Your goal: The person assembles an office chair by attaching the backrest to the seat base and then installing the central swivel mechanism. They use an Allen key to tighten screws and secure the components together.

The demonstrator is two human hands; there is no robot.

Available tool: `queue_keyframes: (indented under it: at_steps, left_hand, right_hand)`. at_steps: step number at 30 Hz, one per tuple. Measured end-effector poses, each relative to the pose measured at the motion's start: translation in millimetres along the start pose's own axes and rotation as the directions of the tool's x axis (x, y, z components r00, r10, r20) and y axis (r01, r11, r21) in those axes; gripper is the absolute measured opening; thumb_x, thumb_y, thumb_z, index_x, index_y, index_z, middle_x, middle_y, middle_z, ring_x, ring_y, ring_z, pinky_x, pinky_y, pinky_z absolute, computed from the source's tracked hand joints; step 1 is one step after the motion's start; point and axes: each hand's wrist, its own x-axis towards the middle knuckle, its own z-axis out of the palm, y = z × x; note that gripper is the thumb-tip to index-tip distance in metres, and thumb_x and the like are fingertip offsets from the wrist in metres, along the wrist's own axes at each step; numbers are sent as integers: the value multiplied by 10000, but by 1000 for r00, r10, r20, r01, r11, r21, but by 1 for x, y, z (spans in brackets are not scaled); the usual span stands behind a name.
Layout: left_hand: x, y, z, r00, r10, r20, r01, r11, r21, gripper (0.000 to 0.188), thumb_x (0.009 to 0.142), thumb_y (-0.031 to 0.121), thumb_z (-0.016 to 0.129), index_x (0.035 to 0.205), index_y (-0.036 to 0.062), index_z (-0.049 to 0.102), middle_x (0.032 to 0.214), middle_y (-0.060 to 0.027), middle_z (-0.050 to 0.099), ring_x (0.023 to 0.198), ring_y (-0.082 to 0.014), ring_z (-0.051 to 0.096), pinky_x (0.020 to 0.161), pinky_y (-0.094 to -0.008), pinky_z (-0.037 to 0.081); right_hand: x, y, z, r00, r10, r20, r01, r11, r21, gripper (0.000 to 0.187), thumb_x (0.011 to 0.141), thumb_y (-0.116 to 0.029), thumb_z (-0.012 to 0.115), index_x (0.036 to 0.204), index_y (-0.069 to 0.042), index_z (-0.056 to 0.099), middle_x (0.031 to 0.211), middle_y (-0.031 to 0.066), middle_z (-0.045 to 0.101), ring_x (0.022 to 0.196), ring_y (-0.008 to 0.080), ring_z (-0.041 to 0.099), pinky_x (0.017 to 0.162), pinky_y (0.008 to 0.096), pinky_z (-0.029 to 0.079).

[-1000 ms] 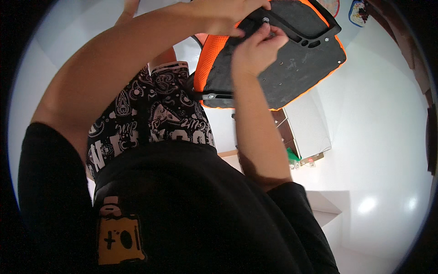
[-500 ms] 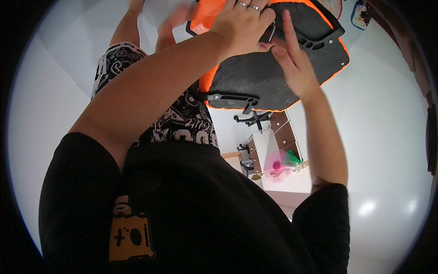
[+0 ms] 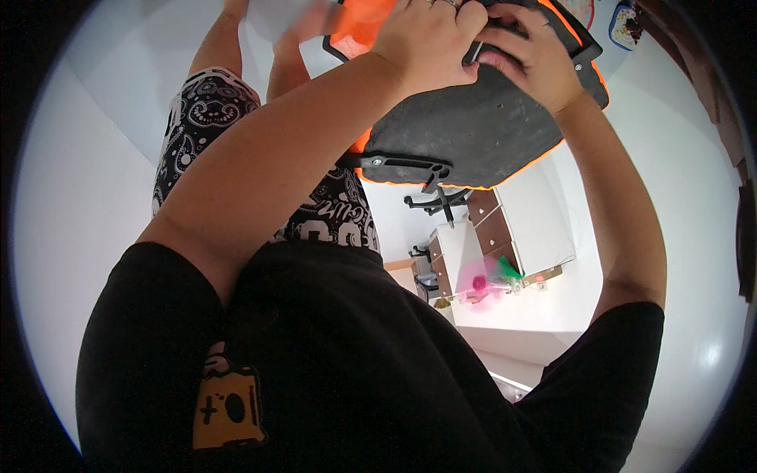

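An upturned chair seat [image 3: 461, 130], dark grey underneath with orange fabric round its edge, stands tilted in front of me. Black armrest brackets [image 3: 410, 164] are fixed to its underside. My left hand [image 3: 430, 43], with rings on its fingers, is closed at the middle of the underside round a thin silvery hex key [image 3: 477, 52], only a short piece of which shows. From the right, my right hand [image 3: 540, 59] reaches in with bent fingers, its thumb and forefinger closing at the same key. Whatever the key's tip meets is hidden by the hands.
An orange mesh part with a black frame [image 3: 335, 49] lies beyond my left forearm, beside my bare feet. A black chair base [image 3: 441, 203], brown-and-white drawers [image 3: 490, 229] and a pink translucent bag [image 3: 479, 284] stand farther off. A colourful item [image 3: 625, 27] lies at the upper right.
My right hand has gone from an outstretched forefinger to bent fingers at the hex key, its elbow swinging outward to the right. My left hand has shifted slightly right, still gripping.
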Motion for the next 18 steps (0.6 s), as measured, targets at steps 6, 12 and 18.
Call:
queue_keyframes:
  at_steps: [6,12,18]
  left_hand:
    - [1,-13,-8,985,116,129,-114,993,-25,395,733,224,686,1008,-10,525,1175,-243,539,1210,-395,467,1067,-499,333]
    - [46,-26,-57,825,235,514,-257,966,-29,382,762,163,705,1024,-27,502,924,-202,635,976,-315,602,857,-398,501]
    - [113,-16,-74,536,361,763,-439,891,-113,211,862,132,611,995,31,483,791,-132,630,707,-277,625,611,-382,485]
  right_hand:
    - [-2,-7,17,981,148,-127,-139,987,80,296,729,-266,758,920,-91,615,1081,135,537,986,323,547,848,413,456]
    - [-2,-25,57,812,391,-434,-344,921,184,284,719,-177,790,839,-52,565,1045,153,567,944,326,554,803,395,454]
    - [32,-52,100,259,645,-719,-588,696,412,246,820,-122,713,722,-33,506,923,141,640,833,293,577,766,369,465]
